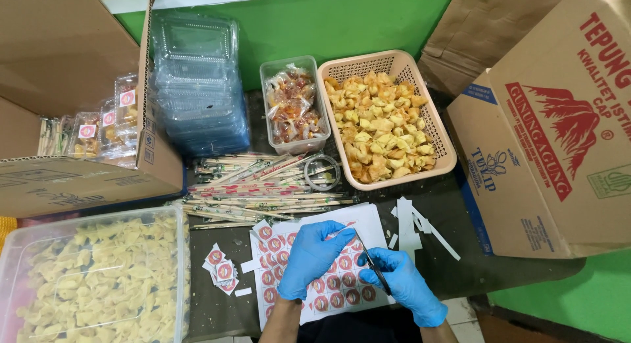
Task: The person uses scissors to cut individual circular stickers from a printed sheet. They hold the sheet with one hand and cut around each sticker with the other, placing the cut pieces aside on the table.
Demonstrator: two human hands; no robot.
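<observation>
Both my hands wear blue gloves. My left hand [312, 256] presses flat on a white sheet of round red stickers [332, 287] lying on the dark table. My right hand [406, 285] grips black scissors [372, 264], blades pointing up-left over the sheet beside the left fingers. A small pile of cut sticker squares [220, 267] lies left of the sheet. White paper offcuts [411, 228] lie to its right.
A peach basket [444, 142] of fried dumplings stands at the back. Nearby are a clear tub of sauce packets [292, 106], stacked clear clamshell boxes [197, 86], wrapped chopsticks [263, 185], a tape roll [322, 172], a clear bin of dumplings [92, 277] and cardboard boxes [559, 132].
</observation>
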